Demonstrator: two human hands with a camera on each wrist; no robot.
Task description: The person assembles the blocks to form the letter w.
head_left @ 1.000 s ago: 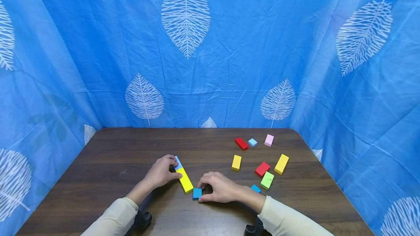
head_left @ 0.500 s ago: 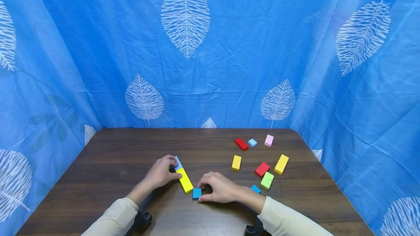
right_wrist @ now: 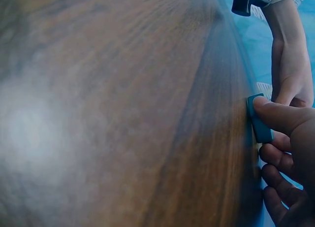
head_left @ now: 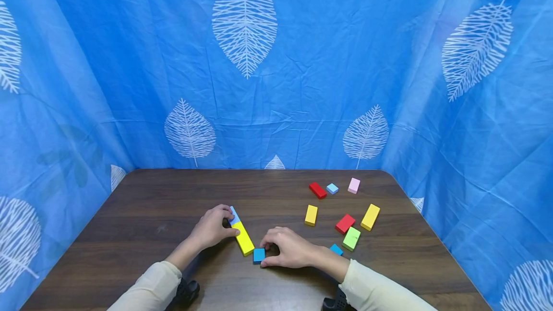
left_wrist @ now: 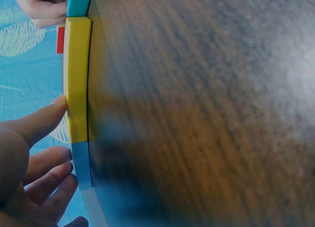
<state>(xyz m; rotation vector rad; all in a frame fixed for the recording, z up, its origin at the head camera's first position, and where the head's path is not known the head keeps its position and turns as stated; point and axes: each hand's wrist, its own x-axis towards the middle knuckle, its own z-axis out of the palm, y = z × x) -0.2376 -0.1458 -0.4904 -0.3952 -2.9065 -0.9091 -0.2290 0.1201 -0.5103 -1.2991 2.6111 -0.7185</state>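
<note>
In the head view a long yellow block [head_left: 243, 239] lies end to end with a light blue block [head_left: 234, 215] in a slanted row. My left hand [head_left: 211, 227] rests along the row's left side, the thumb touching the yellow block and the fingertips touching the light blue one. At the row's near end lies a small darker blue block [head_left: 258, 256], pinched between thumb and fingers of my right hand [head_left: 288, 247]. The right wrist view shows the thumb on one face of that blue block [right_wrist: 261, 119]. In the left wrist view its end meets the yellow block [left_wrist: 77, 79].
Right of the hands lie a red block [head_left: 344, 223], a green block [head_left: 352, 238] and two yellow blocks, one long [head_left: 370, 217]. Another blue block [head_left: 336, 249] is partly behind the right forearm. Farther back are red, light blue and pink [head_left: 354, 185] blocks. A blue curtain [head_left: 276, 85] surrounds the table.
</note>
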